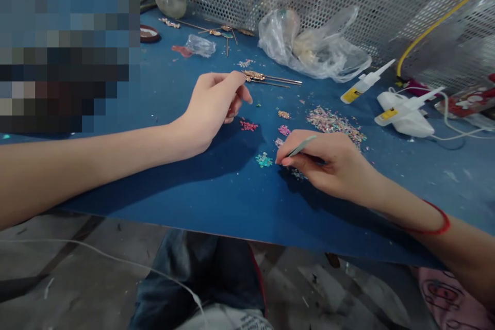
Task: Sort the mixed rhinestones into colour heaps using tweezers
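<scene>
The fingers of the right hand (328,165) pinch slim tweezers (301,146) just above tiny sequins (264,160), too light and loose for bare fingers, on the blue desk (216,206), while the left hand (214,103) curls empty near gold hairpins (270,79).

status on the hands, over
Right hand pinching tweezers beside teal sequins. Left hand at gold hairpins. Plastic bag behind, not in the way.
</scene>
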Available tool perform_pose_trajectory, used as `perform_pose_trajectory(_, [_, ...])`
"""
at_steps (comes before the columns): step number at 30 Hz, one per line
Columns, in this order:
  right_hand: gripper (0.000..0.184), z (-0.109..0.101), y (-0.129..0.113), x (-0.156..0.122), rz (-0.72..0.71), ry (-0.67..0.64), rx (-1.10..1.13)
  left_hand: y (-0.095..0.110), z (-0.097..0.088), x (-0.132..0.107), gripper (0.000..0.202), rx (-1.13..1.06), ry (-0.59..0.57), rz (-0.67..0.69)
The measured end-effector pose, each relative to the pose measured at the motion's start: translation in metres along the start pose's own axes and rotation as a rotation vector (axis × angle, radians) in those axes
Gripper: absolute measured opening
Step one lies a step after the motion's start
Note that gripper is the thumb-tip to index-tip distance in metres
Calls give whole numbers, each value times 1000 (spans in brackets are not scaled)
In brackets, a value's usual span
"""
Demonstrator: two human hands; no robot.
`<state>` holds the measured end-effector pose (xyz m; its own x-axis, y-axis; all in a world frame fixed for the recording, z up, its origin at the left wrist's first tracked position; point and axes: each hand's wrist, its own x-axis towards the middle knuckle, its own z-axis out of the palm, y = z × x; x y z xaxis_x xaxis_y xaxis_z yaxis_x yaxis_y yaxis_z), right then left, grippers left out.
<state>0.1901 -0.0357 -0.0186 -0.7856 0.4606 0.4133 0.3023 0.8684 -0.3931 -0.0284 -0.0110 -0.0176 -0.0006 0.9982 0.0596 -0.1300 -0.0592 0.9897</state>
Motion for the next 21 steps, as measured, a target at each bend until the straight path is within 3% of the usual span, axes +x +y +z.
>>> perform_pose_trajectory(21, [17,3,0,-1,153,66,-45,-5,0,1,46,58,-45,31])
